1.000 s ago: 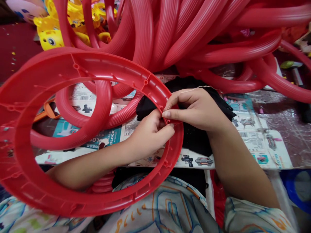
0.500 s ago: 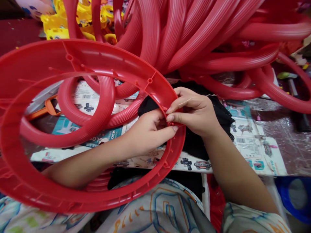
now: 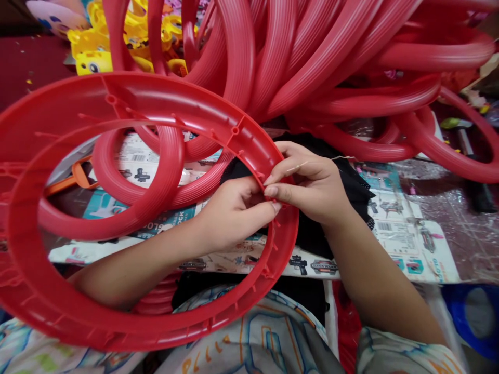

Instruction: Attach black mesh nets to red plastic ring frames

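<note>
A large red plastic ring [image 3: 156, 96], hollow on the side facing me, with small ribs and posts inside, is held up over my lap and the table edge. My left hand [image 3: 237, 215] reaches through its middle and grips the right side of the rim, thumb on the front. Against the same spot, my right hand [image 3: 312, 182] presses thumb and forefinger together; whatever is pinched there is too small to make out. A thin pale thread [image 3: 298, 167] lies across the right fingers. Black mesh fabric [image 3: 323, 236] lies behind and below the hands.
Many ribbed red hoops [image 3: 319, 57] are piled across the back. More loose hoops [image 3: 136, 223] lie at left near an orange plastic part [image 3: 80, 174]. Printed cardboard [image 3: 413, 239] covers the table. Yellow plastic parts [image 3: 93, 39] sit far left, a hammer-like tool [image 3: 463, 135] right.
The ring has shifted slightly down and to the right in view. Both hands keep their hold at the same spot on the rim, with the right fingers slightly moved.
</note>
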Tool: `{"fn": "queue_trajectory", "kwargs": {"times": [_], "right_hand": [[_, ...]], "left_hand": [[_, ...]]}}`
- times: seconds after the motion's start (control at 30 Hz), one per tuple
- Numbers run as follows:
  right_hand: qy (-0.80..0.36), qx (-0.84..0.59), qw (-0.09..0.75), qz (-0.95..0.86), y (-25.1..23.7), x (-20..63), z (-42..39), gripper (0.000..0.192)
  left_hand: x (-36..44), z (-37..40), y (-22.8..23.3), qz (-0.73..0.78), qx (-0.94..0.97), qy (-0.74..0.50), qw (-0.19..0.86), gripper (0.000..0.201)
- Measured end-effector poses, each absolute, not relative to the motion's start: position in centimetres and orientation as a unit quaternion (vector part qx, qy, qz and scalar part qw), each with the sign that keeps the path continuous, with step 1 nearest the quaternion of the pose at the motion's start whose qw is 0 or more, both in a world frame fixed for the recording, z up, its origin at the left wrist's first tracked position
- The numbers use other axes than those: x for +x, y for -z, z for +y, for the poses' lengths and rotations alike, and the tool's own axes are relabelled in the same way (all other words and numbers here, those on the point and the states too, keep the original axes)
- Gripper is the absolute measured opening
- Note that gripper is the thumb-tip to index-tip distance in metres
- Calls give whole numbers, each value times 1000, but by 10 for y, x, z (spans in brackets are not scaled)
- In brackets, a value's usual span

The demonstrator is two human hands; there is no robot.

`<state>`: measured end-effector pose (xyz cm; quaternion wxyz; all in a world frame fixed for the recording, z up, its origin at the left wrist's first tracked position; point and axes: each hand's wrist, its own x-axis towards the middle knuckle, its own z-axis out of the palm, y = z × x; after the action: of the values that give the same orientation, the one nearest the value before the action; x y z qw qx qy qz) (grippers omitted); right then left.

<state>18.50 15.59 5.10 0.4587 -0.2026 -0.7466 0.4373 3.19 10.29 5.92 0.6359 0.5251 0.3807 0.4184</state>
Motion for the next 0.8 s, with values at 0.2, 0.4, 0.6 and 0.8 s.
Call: {"fn": "queue_trajectory", "kwargs": {"times": [0.2, 0.4, 0.6, 0.8], "right_hand": [[-401, -201, 464, -764, -52, 185, 156, 9], [-441, -164, 465, -750, -52, 186, 156, 8], [-499, -135, 389, -762, -62, 194, 155, 12], [-480, -142, 290, -816, -76, 206, 159, 16]], "left_hand": [[34, 98, -56, 403, 554, -424, 593, 8], [35, 94, -57, 391, 569, -413, 594, 9], [37, 88, -59, 380, 573, -367, 627, 13], [36, 85, -53, 412, 570, -310, 640, 8]]}}
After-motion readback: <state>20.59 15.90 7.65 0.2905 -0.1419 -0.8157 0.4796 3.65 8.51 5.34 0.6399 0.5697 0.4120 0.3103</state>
